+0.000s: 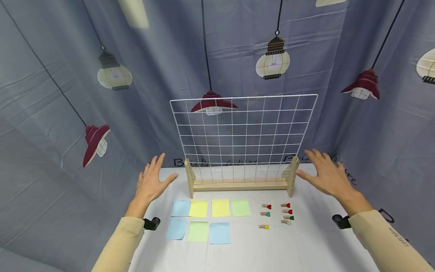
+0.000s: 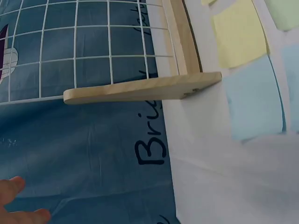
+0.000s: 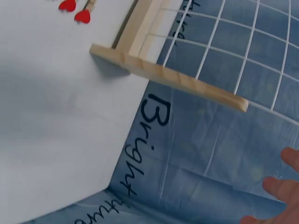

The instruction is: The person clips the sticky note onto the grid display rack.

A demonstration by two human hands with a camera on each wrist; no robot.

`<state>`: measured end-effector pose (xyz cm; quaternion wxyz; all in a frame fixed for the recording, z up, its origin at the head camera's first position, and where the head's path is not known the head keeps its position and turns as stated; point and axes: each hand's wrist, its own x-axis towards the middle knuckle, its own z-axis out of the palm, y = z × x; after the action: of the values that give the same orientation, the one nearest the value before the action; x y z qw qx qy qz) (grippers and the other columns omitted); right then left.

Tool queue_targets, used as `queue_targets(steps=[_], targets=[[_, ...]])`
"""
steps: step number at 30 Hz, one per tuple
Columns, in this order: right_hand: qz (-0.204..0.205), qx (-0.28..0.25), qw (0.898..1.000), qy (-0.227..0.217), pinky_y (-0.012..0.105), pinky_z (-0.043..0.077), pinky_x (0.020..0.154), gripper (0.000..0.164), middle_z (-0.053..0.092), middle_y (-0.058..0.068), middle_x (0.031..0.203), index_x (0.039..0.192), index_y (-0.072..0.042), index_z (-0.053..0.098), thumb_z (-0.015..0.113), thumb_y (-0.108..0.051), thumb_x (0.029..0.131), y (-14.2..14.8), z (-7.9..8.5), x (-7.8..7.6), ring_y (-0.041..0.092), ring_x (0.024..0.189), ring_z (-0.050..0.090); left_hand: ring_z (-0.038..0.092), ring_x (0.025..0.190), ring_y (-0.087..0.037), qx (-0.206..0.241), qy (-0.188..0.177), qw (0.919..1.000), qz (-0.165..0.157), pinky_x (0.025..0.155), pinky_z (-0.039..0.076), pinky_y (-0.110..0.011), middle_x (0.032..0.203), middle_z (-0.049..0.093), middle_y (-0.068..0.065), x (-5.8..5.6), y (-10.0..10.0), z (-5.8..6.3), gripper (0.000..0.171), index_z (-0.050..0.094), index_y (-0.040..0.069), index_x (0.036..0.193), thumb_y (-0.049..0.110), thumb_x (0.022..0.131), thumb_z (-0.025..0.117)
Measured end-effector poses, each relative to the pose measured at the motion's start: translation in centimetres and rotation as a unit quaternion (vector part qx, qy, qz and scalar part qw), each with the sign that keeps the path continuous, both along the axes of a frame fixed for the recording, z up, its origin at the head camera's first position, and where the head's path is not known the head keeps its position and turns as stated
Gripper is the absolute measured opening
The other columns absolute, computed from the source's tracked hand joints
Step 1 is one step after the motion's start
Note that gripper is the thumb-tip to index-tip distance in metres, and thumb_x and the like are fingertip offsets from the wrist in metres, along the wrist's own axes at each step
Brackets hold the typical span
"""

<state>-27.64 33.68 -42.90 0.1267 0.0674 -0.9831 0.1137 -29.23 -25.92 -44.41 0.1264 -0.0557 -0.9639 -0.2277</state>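
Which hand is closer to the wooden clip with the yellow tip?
Right. The right hand is beyond the yellow-tipped wooden clip, to its right; the left hand is farther, to its left, across the pastel square paper notes.

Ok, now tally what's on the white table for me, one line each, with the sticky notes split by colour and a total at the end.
Blue sticky notes: 3
Yellow sticky notes: 2
Green sticky notes: 2
Small decorated pegs: 7
Wire grid rack on a wooden stand: 1
Total: 15
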Motion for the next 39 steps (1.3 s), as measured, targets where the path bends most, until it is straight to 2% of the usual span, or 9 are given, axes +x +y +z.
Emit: queue_targets(steps=[7, 11, 17, 24, 31, 39], targets=[[0.019, -0.037, 0.999, 0.007, 0.085, 0.02, 0.102, 0.091, 0.033, 0.031, 0.161, 0.161, -0.007, 0.031, 0.06, -0.064, 0.095, -0.9, -1.0, 0.1, 0.058, 0.143, 0.032, 0.035, 0.149, -0.048, 0.056, 0.018, 0.9981, -0.017, 0.109, 0.032, -0.076, 0.171, 0.025, -0.011, -0.3, 1.0, -0.9, 0.091, 0.016, 0.04, 0.165, 0.072, 0.091, 0.06], [0.018, -0.049, 0.999, 0.002, 0.084, 0.025, 0.103, 0.09, 0.035, 0.032, 0.16, 0.161, -0.009, 0.031, 0.057, -0.065, 0.096, -1.4, -1.8, 0.0, 0.058, 0.141, 0.036, 0.038, 0.147, -0.049, 0.092, 0.02, 0.9954, -0.018, 0.104, 0.039, -0.074, 0.17, 0.027, -0.012, -0.7, 1.7, -1.5, 0.089, 0.018, 0.042, 0.164, 0.07, 0.091, 0.062], [0.012, -0.068, 0.997, -0.018, 0.078, 0.035, 0.104, 0.091, 0.041, 0.033, 0.156, 0.161, -0.008, 0.031, 0.056, -0.066, 0.097, -1.7, -3.0, -0.2, 0.059, 0.137, 0.043, 0.038, 0.148, -0.046, 0.115, 0.006, 0.9932, -0.018, 0.104, 0.04, -0.074, 0.169, 0.032, -0.01, -1.1, 2.7, -2.7, 0.09, 0.022, 0.042, 0.163, 0.073, 0.089, 0.062], [0.006, -0.085, 0.995, -0.059, 0.077, 0.039, 0.101, 0.095, 0.042, 0.034, 0.155, 0.161, -0.007, 0.032, 0.054, -0.071, 0.095, -2.3, -4.3, -0.1, 0.059, 0.135, 0.044, 0.038, 0.149, -0.044, 0.1, -0.013, 0.9948, -0.01, 0.104, 0.04, -0.074, 0.168, 0.033, -0.009, -0.8, 3.1, -4.5, 0.092, 0.023, 0.04, 0.163, 0.076, 0.088, 0.062], [0.013, -0.088, 0.995, -0.051, 0.074, 0.041, 0.1, 0.088, 0.045, 0.032, 0.153, 0.158, -0.009, 0.037, 0.059, -0.066, 0.095, -2.4, -5.6, 0.3, 0.058, 0.132, 0.049, 0.036, 0.151, -0.042, 0.087, -0.024, 0.9958, -0.012, 0.11, 0.037, -0.072, 0.169, 0.032, -0.008, -0.9, 3.4, -5.7, 0.09, 0.023, 0.037, 0.164, 0.065, 0.091, 0.067], [0.004, -0.089, 0.994, -0.066, 0.074, 0.044, 0.096, 0.089, 0.051, 0.034, 0.147, 0.157, -0.007, 0.039, 0.057, -0.069, 0.095, -2.8, -6.8, 0.6, 0.059, 0.128, 0.052, 0.039, 0.149, -0.043, 0.086, -0.041, 0.9955, 0.0, 0.11, 0.037, -0.071, 0.166, 0.036, -0.011, -0.6, 3.3, -7.2, 0.093, 0.026, 0.034, 0.164, 0.068, 0.088, 0.068]])
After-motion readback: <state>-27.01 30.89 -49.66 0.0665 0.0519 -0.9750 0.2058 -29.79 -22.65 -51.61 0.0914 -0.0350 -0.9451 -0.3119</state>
